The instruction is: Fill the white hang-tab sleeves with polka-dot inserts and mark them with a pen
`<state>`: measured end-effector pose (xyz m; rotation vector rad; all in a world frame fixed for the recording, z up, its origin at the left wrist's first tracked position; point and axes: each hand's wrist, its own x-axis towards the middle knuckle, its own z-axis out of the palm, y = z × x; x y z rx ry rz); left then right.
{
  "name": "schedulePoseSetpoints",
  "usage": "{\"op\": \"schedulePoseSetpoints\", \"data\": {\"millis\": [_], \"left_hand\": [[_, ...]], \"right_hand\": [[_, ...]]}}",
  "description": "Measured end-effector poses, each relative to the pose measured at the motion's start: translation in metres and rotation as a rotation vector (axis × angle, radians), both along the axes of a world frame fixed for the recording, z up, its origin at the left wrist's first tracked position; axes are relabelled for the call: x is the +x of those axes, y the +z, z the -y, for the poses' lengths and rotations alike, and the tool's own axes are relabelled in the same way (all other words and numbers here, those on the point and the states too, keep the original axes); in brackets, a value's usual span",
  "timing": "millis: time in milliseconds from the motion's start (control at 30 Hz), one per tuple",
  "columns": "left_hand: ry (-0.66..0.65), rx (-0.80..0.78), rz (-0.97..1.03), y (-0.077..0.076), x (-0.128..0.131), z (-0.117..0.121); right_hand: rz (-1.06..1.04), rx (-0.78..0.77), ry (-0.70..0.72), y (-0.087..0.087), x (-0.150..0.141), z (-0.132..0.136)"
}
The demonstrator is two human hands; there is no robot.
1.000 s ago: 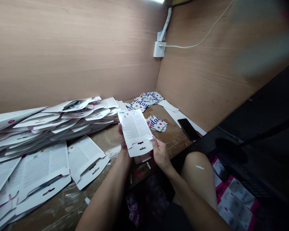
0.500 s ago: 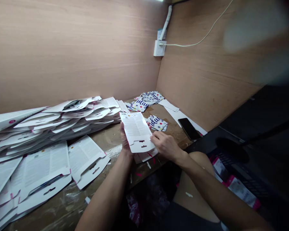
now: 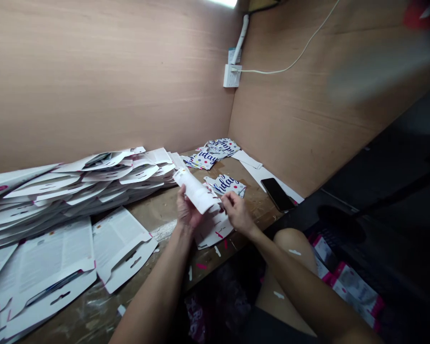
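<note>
My left hand (image 3: 186,212) grips a white printed cardboard sleeve (image 3: 197,191), which is bent over and tilted up above the wooden bench (image 3: 157,210). My right hand (image 3: 236,210) pinches the sleeve's lower right edge with its fingers closed. Under the hands lie more flat white sleeves (image 3: 213,229) at the bench's front edge. A card with blue lettering and coloured dots (image 3: 225,184) lies just behind my right hand.
A long heap of flat white sleeves (image 3: 75,184) fills the left of the bench, with loose ones (image 3: 123,243) in front. Dotted cards (image 3: 215,150) sit in the far corner. A black phone (image 3: 277,193) lies at right. A wall socket (image 3: 231,75) and cable hang above. My knee (image 3: 294,248) is below.
The sleeve was flat and facing me; now it is folded over and tipped away. My right hand moved from its lower corner up to its right edge. The view shifted slightly.
</note>
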<state>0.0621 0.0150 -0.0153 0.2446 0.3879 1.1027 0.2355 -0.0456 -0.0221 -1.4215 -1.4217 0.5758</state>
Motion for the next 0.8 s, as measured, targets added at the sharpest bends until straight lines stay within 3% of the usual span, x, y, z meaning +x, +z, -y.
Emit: {"op": "schedulePoseSetpoints", "data": {"millis": [67,133,233,300,367,433,500,567,700,800], "left_hand": [[0.003,0.022,0.026,0.001,-0.007,-0.004],[0.002,0.08,0.049,0.004,-0.015,-0.005],[-0.02,0.145,0.05,0.006,-0.022,-0.002],[-0.039,0.153,0.056,0.006,-0.024,-0.001],[-0.036,0.158,0.083,0.003,-0.024,-0.001],[-0.019,0.17,0.123,0.0,-0.024,-0.002],[-0.03,0.168,0.153,-0.003,-0.023,-0.002],[-0.066,0.146,0.169,-0.002,-0.021,0.0],[-0.087,0.144,0.186,0.003,-0.017,0.008],[-0.196,0.128,0.165,0.004,-0.013,0.012]], "right_hand": [[0.101,-0.05,-0.065,0.006,0.029,-0.026],[0.344,-0.16,-0.198,0.012,0.058,-0.05],[0.641,-0.255,-0.284,0.02,0.071,-0.064],[0.648,-0.079,-0.245,0.023,0.056,-0.052],[0.586,0.165,-0.075,0.025,0.027,-0.026],[0.588,0.306,0.103,0.026,-0.005,0.003],[0.688,0.333,0.171,0.026,-0.031,0.025],[0.79,0.289,0.151,0.023,-0.046,0.035],[0.86,0.196,0.151,0.017,-0.051,0.031],[0.875,0.174,0.192,0.015,-0.051,0.026]]}}
